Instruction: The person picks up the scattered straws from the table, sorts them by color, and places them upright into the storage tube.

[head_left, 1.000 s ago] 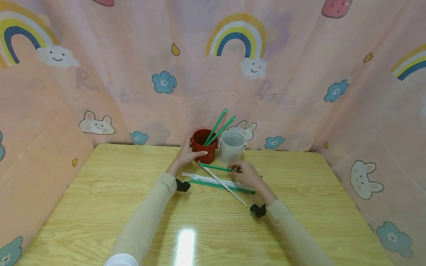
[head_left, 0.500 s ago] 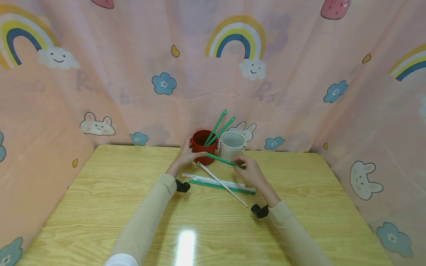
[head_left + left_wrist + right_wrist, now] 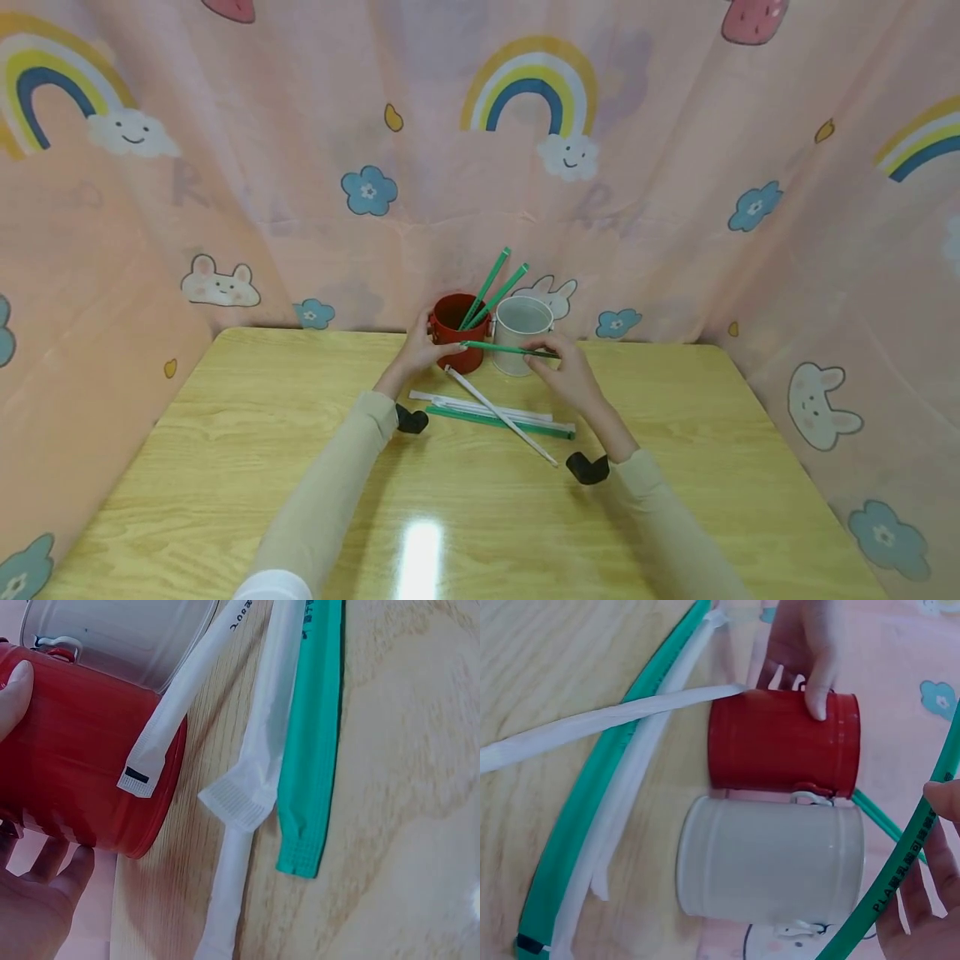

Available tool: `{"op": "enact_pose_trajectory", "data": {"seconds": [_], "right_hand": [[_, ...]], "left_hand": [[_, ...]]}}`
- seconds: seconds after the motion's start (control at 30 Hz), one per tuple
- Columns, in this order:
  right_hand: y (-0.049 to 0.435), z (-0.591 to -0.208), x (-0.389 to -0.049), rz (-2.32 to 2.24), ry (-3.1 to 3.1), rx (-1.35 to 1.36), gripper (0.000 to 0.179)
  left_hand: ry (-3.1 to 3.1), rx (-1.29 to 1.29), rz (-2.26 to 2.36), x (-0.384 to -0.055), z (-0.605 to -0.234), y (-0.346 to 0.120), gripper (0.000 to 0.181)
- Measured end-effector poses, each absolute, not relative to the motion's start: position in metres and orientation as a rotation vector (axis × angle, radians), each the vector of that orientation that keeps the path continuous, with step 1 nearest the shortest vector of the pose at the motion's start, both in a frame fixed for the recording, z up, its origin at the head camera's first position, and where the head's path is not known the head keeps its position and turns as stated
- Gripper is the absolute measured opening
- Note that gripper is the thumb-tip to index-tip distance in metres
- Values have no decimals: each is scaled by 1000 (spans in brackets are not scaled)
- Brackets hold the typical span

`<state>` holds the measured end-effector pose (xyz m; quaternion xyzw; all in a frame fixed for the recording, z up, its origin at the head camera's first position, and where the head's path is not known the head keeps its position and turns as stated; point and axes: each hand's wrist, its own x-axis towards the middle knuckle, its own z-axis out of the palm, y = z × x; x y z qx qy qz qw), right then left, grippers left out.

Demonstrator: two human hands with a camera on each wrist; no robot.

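Observation:
My left hand [image 3: 420,348] holds the red bucket [image 3: 469,362], thumb along its front and fingers behind. Two green paper-wrapped straws [image 3: 497,275] lean out of that bucket. In my right hand [image 3: 573,379], a third green wrapped straw [image 3: 901,874] is pinched between thumb and fingers, raised in front of the buckets. Beside the red bucket stands a white bucket [image 3: 772,859], right of it in the head view. On the table in front lie several white wrapped straws [image 3: 259,742] and a green wrapped straw [image 3: 311,772]; one white straw [image 3: 540,451] crosses the others diagonally.
The wooden table [image 3: 225,467] ends at a pink printed curtain [image 3: 300,225] just behind the buckets. Black camera mounts [image 3: 587,468] sit at both wrists. A patch of light glares on the table's near part.
My right hand has lifted the green straw off the table and brought it up in front of the buckets. The left hand stays on the red bucket.

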<state>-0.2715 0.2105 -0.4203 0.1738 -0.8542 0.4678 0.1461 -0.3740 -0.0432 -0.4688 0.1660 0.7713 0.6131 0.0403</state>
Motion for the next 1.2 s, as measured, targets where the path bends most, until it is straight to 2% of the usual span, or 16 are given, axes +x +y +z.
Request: {"op": "enact_pose_trajectory", "data": {"seconds": [0.67, 1.03, 1.2], "right_hand": [[201, -395, -270, 1302, -2352, 556, 16], [181, -346, -260, 1396, -2262, 453, 18], [174, -337, -261, 1460, -2208, 418, 19]], "left_hand": [[2358, 488, 1888, -369, -476, -47, 79], [2357, 512, 1910, -373, -471, -45, 79], [2362, 526, 1888, -374, -470, -44, 80]]}}
